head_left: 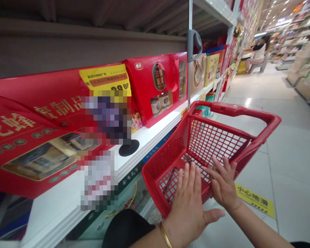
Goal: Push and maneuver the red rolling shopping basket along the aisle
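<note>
A red plastic shopping basket cart point(167, 156) stands in front of me, its lattice sides and floor showing, with nothing seen inside. My left hand point(188, 205), a gold bangle at its wrist, is held palm down over the near rim, fingers straight and thumb out. To its right, my right hand point(223, 186) is raised at the near right side of the basket with fingers spread. Neither hand holds anything. Whether they touch the rim I cannot tell. The basket's looped red handle point(271, 125) is on the far right.
Red gift boxes point(142, 79) line the white shelf point(147, 139) at left, with a yellow price sign point(105, 77) and a black disc point(129, 148). A metal pole with a grey grip point(193, 44) rises behind the cart. A yellow floor sticker point(255, 199) lies right. Someone sits farther down the aisle.
</note>
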A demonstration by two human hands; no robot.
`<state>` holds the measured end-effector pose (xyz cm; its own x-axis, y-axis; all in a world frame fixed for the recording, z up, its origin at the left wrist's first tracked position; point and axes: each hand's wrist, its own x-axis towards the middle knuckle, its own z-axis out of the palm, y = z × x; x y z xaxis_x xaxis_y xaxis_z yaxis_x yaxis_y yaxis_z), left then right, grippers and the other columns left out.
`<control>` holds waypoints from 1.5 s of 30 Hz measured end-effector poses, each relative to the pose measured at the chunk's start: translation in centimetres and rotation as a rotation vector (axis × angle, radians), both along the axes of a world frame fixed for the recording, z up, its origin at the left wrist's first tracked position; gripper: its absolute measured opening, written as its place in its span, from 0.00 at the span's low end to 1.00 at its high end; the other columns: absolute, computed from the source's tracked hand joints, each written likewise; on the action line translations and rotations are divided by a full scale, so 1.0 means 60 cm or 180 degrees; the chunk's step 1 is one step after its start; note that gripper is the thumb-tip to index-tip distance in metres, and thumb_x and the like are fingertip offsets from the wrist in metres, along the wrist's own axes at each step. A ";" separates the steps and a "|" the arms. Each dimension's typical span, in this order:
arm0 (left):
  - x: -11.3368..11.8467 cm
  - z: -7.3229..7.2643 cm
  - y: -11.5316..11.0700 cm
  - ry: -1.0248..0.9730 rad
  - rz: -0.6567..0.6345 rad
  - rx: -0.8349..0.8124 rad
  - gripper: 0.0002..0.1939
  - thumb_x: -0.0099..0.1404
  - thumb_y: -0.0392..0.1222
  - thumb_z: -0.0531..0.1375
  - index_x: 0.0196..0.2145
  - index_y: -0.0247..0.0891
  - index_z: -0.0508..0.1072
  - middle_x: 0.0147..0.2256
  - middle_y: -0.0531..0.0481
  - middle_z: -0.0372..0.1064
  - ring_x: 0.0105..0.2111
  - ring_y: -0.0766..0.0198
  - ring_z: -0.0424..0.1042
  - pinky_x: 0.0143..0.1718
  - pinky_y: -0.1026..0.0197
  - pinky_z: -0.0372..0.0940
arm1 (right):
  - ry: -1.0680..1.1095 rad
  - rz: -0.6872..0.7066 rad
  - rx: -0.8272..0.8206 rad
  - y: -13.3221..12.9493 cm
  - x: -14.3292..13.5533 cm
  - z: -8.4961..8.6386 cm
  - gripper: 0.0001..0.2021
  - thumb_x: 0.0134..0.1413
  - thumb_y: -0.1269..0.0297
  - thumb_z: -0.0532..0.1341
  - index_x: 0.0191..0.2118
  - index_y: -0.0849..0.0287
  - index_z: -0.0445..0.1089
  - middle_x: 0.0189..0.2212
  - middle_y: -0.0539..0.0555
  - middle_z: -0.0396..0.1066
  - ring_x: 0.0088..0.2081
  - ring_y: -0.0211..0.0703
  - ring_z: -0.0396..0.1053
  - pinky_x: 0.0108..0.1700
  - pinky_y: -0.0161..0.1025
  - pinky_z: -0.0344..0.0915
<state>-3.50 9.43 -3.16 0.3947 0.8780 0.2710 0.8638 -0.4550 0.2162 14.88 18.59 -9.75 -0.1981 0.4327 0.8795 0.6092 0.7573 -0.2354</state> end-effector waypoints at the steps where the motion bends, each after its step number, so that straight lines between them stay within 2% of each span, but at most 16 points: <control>1: 0.000 0.000 0.000 0.0009 0.0002 -0.0015 0.59 0.66 0.75 0.50 0.75 0.27 0.32 0.75 0.31 0.27 0.75 0.42 0.29 0.73 0.36 0.47 | -0.0125 0.0085 0.0059 0.001 0.005 -0.001 0.21 0.67 0.68 0.52 0.61 0.47 0.71 0.73 0.47 0.52 0.76 0.56 0.42 0.76 0.63 0.27; 4: 0.002 0.005 0.000 0.0036 0.0010 -0.0069 0.60 0.66 0.75 0.49 0.75 0.26 0.33 0.75 0.30 0.27 0.75 0.42 0.28 0.73 0.36 0.47 | -0.0217 0.0017 0.0160 0.038 0.044 0.000 0.20 0.68 0.63 0.53 0.59 0.44 0.73 0.72 0.46 0.55 0.75 0.57 0.45 0.76 0.63 0.25; 8: 0.004 0.012 0.001 0.0064 0.0019 -0.0106 0.60 0.66 0.76 0.50 0.75 0.26 0.34 0.75 0.31 0.27 0.74 0.42 0.28 0.73 0.37 0.47 | 0.0703 -0.0807 0.0213 0.094 0.077 0.005 0.20 0.67 0.59 0.55 0.60 0.44 0.74 0.73 0.51 0.53 0.75 0.65 0.39 0.74 0.67 0.25; 11: 0.002 0.013 0.001 0.0051 0.0015 -0.0083 0.60 0.66 0.75 0.51 0.75 0.27 0.34 0.75 0.32 0.28 0.75 0.43 0.28 0.73 0.36 0.48 | 0.1014 -0.0852 0.0030 0.075 0.046 0.007 0.22 0.68 0.60 0.55 0.64 0.43 0.70 0.74 0.51 0.48 0.75 0.67 0.37 0.74 0.71 0.31; 14: 0.000 0.011 -0.001 0.0043 -0.0012 -0.0034 0.59 0.66 0.75 0.52 0.75 0.28 0.34 0.75 0.32 0.29 0.75 0.43 0.28 0.73 0.37 0.49 | 0.0570 -0.0582 -0.0044 0.030 0.008 0.006 0.25 0.65 0.64 0.57 0.66 0.40 0.67 0.75 0.48 0.47 0.76 0.66 0.36 0.74 0.72 0.31; 16: 0.000 0.010 -0.002 0.0038 -0.0020 -0.0003 0.60 0.66 0.74 0.52 0.75 0.28 0.34 0.75 0.32 0.30 0.75 0.43 0.29 0.73 0.37 0.48 | 0.0313 -0.0433 0.0018 0.020 0.005 0.004 0.27 0.64 0.66 0.59 0.66 0.38 0.66 0.74 0.47 0.49 0.76 0.66 0.38 0.73 0.74 0.28; 19: 0.001 0.012 -0.001 0.0035 0.0007 -0.0008 0.60 0.66 0.75 0.52 0.75 0.27 0.34 0.75 0.31 0.29 0.75 0.43 0.28 0.73 0.37 0.48 | 0.0477 -0.0531 0.0053 0.050 0.035 0.001 0.24 0.66 0.64 0.58 0.65 0.39 0.67 0.74 0.47 0.49 0.75 0.67 0.38 0.74 0.72 0.25; 23: 0.003 0.015 0.005 0.0021 0.0019 -0.0070 0.60 0.66 0.75 0.50 0.75 0.24 0.35 0.74 0.29 0.28 0.75 0.43 0.28 0.73 0.37 0.47 | 0.1139 -0.0903 -0.0111 0.097 0.066 0.008 0.23 0.67 0.62 0.59 0.65 0.46 0.69 0.74 0.52 0.47 0.76 0.66 0.34 0.74 0.71 0.29; 25: 0.003 0.014 0.006 -0.0011 0.0004 -0.0039 0.60 0.66 0.75 0.50 0.75 0.25 0.35 0.75 0.29 0.28 0.75 0.43 0.27 0.73 0.36 0.46 | 0.1129 -0.0872 -0.0178 0.086 0.055 0.014 0.23 0.67 0.63 0.59 0.66 0.49 0.68 0.75 0.54 0.44 0.76 0.66 0.32 0.73 0.73 0.30; 27: 0.002 0.010 0.005 -0.0047 -0.0004 0.0034 0.59 0.67 0.75 0.50 0.75 0.26 0.34 0.75 0.30 0.29 0.75 0.42 0.27 0.73 0.35 0.45 | 0.0867 -0.0769 -0.0218 0.055 0.031 0.016 0.25 0.67 0.66 0.56 0.68 0.49 0.64 0.75 0.54 0.42 0.76 0.65 0.30 0.72 0.76 0.27; 31: 0.000 -0.002 0.001 -0.0055 -0.0025 0.0127 0.58 0.67 0.74 0.50 0.75 0.28 0.34 0.75 0.31 0.30 0.75 0.43 0.28 0.73 0.34 0.44 | 0.0067 -0.0387 -0.0088 0.008 0.000 0.004 0.30 0.65 0.70 0.55 0.70 0.43 0.59 0.74 0.49 0.48 0.76 0.60 0.36 0.74 0.73 0.27; 34: 0.001 -0.007 0.002 -0.0055 0.0000 0.0163 0.59 0.66 0.75 0.49 0.75 0.28 0.32 0.75 0.30 0.30 0.75 0.42 0.28 0.72 0.33 0.44 | -0.0040 -0.0387 -0.0001 0.027 0.021 0.004 0.29 0.65 0.69 0.54 0.69 0.42 0.60 0.74 0.48 0.50 0.76 0.58 0.40 0.74 0.71 0.26; 37: 0.005 -0.008 0.008 -0.0066 0.0033 0.0186 0.58 0.67 0.75 0.49 0.75 0.29 0.31 0.75 0.30 0.29 0.75 0.42 0.28 0.72 0.33 0.43 | 0.0395 -0.0766 -0.0085 0.063 0.051 0.013 0.25 0.67 0.68 0.53 0.67 0.45 0.64 0.74 0.50 0.48 0.76 0.60 0.38 0.72 0.76 0.26; 39: 0.007 -0.008 0.011 -0.0055 0.0037 0.0178 0.58 0.68 0.74 0.49 0.75 0.29 0.31 0.75 0.30 0.30 0.75 0.43 0.28 0.72 0.33 0.43 | 0.0666 -0.0943 -0.0164 0.071 0.054 0.017 0.24 0.68 0.67 0.52 0.65 0.48 0.66 0.75 0.52 0.48 0.76 0.61 0.36 0.71 0.79 0.27; 42: 0.007 -0.009 0.011 -0.0039 0.0019 0.0187 0.58 0.68 0.74 0.49 0.75 0.28 0.32 0.75 0.29 0.29 0.75 0.43 0.28 0.72 0.34 0.43 | 0.0560 -0.0762 -0.0233 0.046 0.026 0.012 0.24 0.67 0.69 0.52 0.66 0.46 0.66 0.74 0.51 0.49 0.76 0.59 0.36 0.72 0.77 0.28; 45: 0.005 -0.009 0.007 -0.0017 0.0022 0.0191 0.58 0.68 0.74 0.49 0.75 0.28 0.33 0.75 0.30 0.29 0.75 0.43 0.27 0.73 0.35 0.42 | 0.0188 -0.0377 -0.0219 0.005 -0.006 -0.001 0.27 0.66 0.72 0.53 0.66 0.44 0.65 0.72 0.49 0.56 0.76 0.55 0.42 0.75 0.70 0.27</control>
<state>-3.20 9.87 -3.71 0.3871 0.8627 0.3254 0.8658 -0.4615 0.1934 14.54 18.89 -9.81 -0.0909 0.5098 0.8555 0.6770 0.6617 -0.3224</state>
